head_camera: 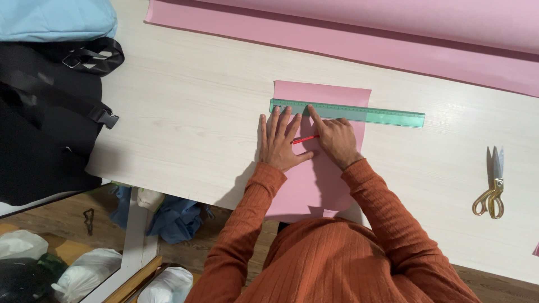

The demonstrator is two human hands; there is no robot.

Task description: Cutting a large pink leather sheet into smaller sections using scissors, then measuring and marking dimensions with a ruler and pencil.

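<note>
At frame centre your left hand [279, 141] lay flat, fingers spread, on the pink sheet [320, 168]; your right hand [336, 139] pinched a red pencil [305, 138]; the green ruler [348, 113] ran left-right just above both, touching your fingertips; scissors [492, 185] lay far right on the counter [185, 123].

I am looking at a home craft corner: a pale wood counter [185, 112] carries a pink paper roll [393, 28], a green ruler [348, 113] and scissors [493, 185], with bags [45, 112] alongside and clothes [174, 216] on the wooden floor [67, 221].
</note>
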